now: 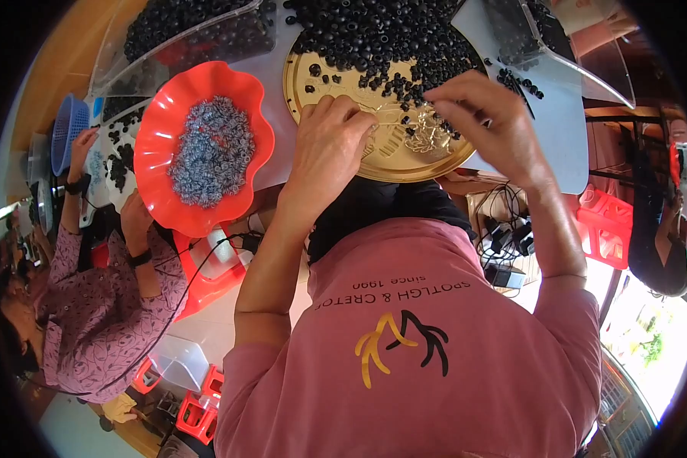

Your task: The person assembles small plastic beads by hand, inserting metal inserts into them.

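A round gold tray (301, 72) lies before me, heaped with black beads (366, 38) on its far side. Over its left part my left hand (328, 141) is closed, thumb and fingers pinched together; what they hold is too small to make out. Above the tray's right side, my right hand (496, 122) has its thumb and index finger curled toward each other near some loose beads. Anything between those tips cannot be made out. Between the hands, close to the near rim, sits a small pile of thin gold-coloured metal pieces (431, 140).
Left of the tray stands a red scalloped bowl (156, 145) full of small grey-blue coil-like pieces (212, 153). Clear plastic bins (183, 49) with black beads stand behind. A co-worker in a patterned shirt (107, 313) sits at left. Dark cables (504, 221) hang below the table's right side.
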Available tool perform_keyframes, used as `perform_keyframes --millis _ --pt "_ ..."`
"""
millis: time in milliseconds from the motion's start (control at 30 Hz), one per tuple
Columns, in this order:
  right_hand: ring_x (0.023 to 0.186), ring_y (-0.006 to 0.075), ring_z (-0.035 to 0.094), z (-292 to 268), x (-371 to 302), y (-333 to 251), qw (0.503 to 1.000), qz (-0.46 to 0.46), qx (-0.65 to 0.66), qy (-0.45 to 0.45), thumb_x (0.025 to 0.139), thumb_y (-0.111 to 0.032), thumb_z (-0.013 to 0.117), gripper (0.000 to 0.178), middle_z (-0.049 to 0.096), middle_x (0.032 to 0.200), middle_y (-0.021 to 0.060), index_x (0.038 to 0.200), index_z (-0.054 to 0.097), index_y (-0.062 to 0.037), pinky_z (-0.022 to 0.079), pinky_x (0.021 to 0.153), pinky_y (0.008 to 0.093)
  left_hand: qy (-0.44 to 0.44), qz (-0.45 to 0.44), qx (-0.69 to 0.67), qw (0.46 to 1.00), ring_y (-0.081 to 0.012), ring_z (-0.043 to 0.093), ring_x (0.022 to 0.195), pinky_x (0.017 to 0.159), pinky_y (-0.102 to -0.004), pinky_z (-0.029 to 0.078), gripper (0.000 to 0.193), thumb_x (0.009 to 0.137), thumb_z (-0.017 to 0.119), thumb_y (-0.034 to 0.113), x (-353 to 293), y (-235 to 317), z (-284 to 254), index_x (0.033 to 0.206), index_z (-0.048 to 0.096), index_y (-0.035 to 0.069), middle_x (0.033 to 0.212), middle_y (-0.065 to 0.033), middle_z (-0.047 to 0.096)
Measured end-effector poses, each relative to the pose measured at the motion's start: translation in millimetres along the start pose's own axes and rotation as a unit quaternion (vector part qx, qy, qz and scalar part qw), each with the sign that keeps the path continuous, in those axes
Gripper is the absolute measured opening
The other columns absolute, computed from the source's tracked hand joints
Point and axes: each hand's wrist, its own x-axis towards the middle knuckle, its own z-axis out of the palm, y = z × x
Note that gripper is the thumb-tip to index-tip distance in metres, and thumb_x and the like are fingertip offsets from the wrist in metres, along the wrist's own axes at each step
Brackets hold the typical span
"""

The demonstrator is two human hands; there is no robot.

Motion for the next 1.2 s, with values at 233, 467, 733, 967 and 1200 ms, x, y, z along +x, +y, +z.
perform_keyframes --millis 233,467,733,967,1200 --pt "0.080 0.0042 0.058 50.9 -12.7 1.4 0.955 0.206 0.210 -0.042 0.095 -0.018 0.067 0.026 0.070 0.094 0.0038 0.115 0.069 -0.0013 0.050 0.069 0.0235 0.077 -0.049 -0.183 0.979 -0.0228 0.065 0.081 0.074 -0.0349 0.051 0.013 0.086 0.068 0.000 3.4 7.3 0.0 0.098 0.068 0.003 0.089 -0.0078 0.066" --pt "0.080 0.0055 0.060 65.7 -8.0 -15.0 0.900 0.197 0.389 0.005 0.096 -0.020 0.068 0.028 0.069 0.090 0.0025 0.117 0.066 -0.0010 0.050 0.069 0.0224 0.164 -0.055 -0.304 0.937 -0.0174 0.067 0.075 0.067 -0.0273 0.054 0.019 0.085 0.070 -0.006 2.5 19.4 -7.2 0.101 0.063 0.001 0.091 -0.0094 0.066" --pt "0.059 0.0038 0.050 69.9 -6.0 -6.2 0.885 0.216 0.413 0.018 0.093 -0.024 0.071 0.025 0.061 0.075 -0.0013 0.104 0.068 -0.0020 0.040 0.052 0.0200 0.147 -0.026 -0.285 0.947 -0.0184 0.066 0.079 0.067 -0.0284 0.054 0.023 0.083 0.069 -0.008 3.2 26.2 -16.0 0.103 0.064 0.002 0.095 -0.0092 0.065" --pt "0.059 0.0028 0.049 72.5 -3.5 -9.2 0.896 0.213 0.389 0.007 0.092 -0.025 0.072 0.025 0.061 0.075 -0.0020 0.103 0.068 -0.0023 0.038 0.052 0.0198 0.167 0.019 -0.161 0.973 -0.0190 0.066 0.077 0.062 -0.0290 0.055 0.021 0.083 0.069 -0.008 2.4 20.9 -16.1 0.101 0.064 0.001 0.091 -0.0097 0.065" --pt "0.063 0.0024 0.050 70.7 -5.6 -4.6 0.879 0.225 0.420 -0.002 0.092 -0.023 0.072 0.024 0.063 0.078 -0.0022 0.103 0.068 -0.0020 0.038 0.053 0.0195 0.166 -0.025 -0.224 0.960 -0.0194 0.067 0.070 0.059 -0.0291 0.053 0.020 0.082 0.073 -0.004 -0.5 24.8 -19.0 0.100 0.065 0.001 0.087 -0.0095 0.066"
